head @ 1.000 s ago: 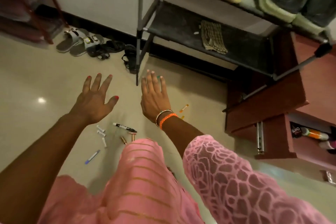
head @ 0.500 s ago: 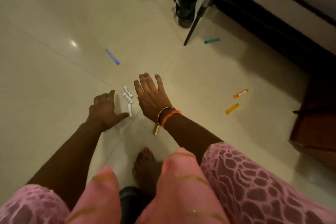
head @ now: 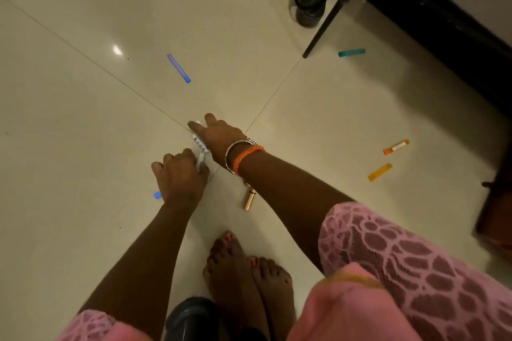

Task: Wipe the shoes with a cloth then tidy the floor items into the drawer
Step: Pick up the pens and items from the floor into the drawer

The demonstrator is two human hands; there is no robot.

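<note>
Head view: left hand [head: 180, 174] fisted around white tube [head: 200, 161]; right hand [head: 219, 137] fingers spread, pressing on white marker [head: 200, 144] on floor [head: 83, 119]. Gold tube [head: 248, 198] near wrist.

Person wears pink lace sleeves [head: 410, 266], patterned openwork, over pink cloth. Right wrist: silver bangle [head: 235, 147] beside braided orange band [head: 246, 156]. Feet [head: 243, 271] bare, toenails painted red. Left wrist bare.

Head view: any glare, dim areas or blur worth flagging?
Head view: one small glare spot on the floor tile; the right edge by the dark baseboard falls into shadow; both hands look sharp enough, the pink sleeve slightly soft.
</note>
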